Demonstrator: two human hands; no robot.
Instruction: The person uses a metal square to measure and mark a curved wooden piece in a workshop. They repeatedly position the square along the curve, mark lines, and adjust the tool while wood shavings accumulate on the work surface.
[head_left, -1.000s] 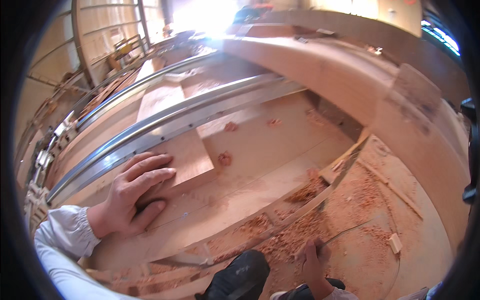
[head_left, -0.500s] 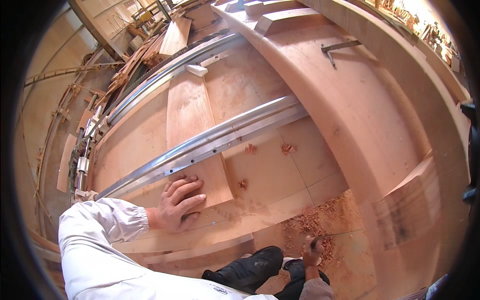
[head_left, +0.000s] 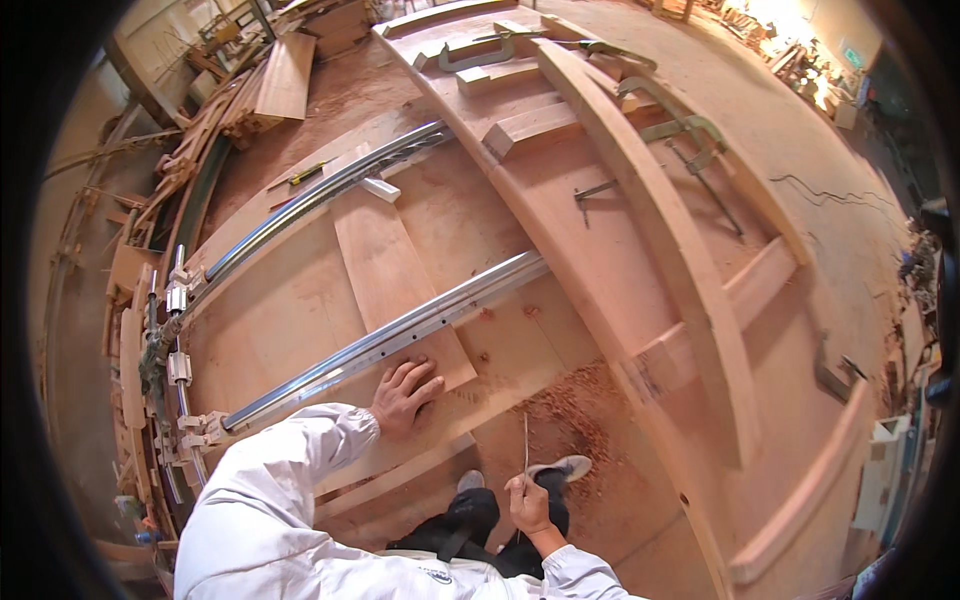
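Note:
My left hand (head_left: 402,402) lies with fingers spread at the near end of a flat wooden board (head_left: 378,262), just in front of a shiny metal rail (head_left: 400,330). The board passes under that rail and reaches a second, farther rail (head_left: 325,190). A small whitish block (head_left: 381,189) sits by the board's far end. Both rails rest on a broad wooden panel (head_left: 515,345). Lower down, my right hand (head_left: 529,506) is closed round a thin metal rod (head_left: 526,440), which points away from me. My fingers cover its grip, so its exact kind is unclear.
To the right stands a large wooden piece with a curved beam (head_left: 655,215) and metal clamps (head_left: 690,130). Reddish shavings (head_left: 570,405) cover the floor by my shoes (head_left: 562,468). Metal shafts with bearing blocks (head_left: 178,300) stand left; stacked planks (head_left: 285,80) lie far left.
The whole view has shifted, showing more of the wooden piece at right. The rod in my right hand, sideways before, now points away from me. My left hand stays near the board's end.

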